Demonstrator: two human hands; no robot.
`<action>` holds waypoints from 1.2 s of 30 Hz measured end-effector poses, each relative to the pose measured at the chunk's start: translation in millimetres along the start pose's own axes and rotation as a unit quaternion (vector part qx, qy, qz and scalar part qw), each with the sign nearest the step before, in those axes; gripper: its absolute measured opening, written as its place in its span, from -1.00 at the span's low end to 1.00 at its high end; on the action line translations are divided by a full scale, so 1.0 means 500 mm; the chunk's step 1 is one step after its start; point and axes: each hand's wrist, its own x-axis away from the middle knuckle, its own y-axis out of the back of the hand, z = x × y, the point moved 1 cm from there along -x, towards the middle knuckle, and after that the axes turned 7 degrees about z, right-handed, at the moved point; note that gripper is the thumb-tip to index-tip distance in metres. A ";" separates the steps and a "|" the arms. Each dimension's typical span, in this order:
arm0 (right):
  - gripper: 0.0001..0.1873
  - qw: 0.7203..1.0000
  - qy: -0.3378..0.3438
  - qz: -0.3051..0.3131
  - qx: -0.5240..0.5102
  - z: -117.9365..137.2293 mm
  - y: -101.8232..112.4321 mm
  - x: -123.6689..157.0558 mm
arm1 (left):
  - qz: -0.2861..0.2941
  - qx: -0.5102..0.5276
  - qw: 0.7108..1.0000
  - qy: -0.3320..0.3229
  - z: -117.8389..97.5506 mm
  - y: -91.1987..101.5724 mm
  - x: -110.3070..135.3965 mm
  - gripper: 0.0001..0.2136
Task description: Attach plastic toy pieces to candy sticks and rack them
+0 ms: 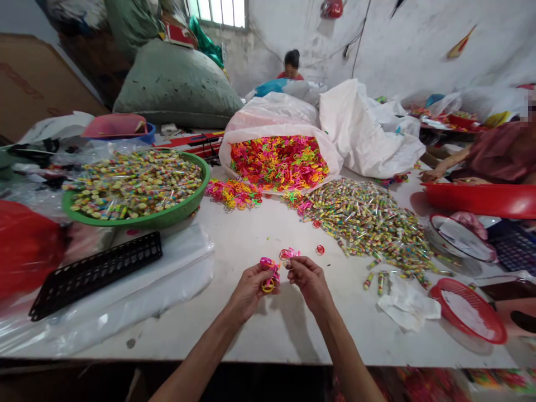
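Over the table's middle, my left hand (250, 286) is closed round a small bunch of plastic ring pieces (270, 269) in pink, orange and yellow. Close beside it, my right hand (309, 279) has its fingertips pinched together; what they hold, if anything, is too small to make out. Just beyond those fingertips lie some pink and red plastic pieces (288, 254). A red ring piece (320, 249) rests on the table to their right. Farther back, an open white sack (330, 156) has many similar bright pieces inside, and a small heap (234, 194) lies at its mouth.
At left stand a green basin (184, 209) of wrapped candy-like tubes, a black perforated tray (98, 273) and clear plastic bags (167, 285). A pile of tubes (368, 223) and a red basket (498, 329) are right. Two other people sit across and at right.
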 end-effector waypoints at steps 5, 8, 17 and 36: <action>-0.87 0.977 0.123 -0.015 0.175 0.008 -0.022 0.024 | 0.006 -0.362 0.930 -0.062 0.014 -0.001 -0.001 -0.94; -0.89 0.958 0.126 0.021 0.256 -0.003 -0.023 0.032 | -0.007 -0.277 0.957 -0.085 0.006 -0.001 -0.002 -0.82; -0.77 0.995 -0.012 0.029 0.097 -0.016 0.013 0.056 | 0.042 0.011 0.999 -0.016 0.013 0.008 0.021 -0.70; -0.82 0.979 -0.039 0.143 0.138 -0.013 0.013 0.071 | 0.106 -0.091 0.990 0.012 0.013 0.011 0.035 -0.72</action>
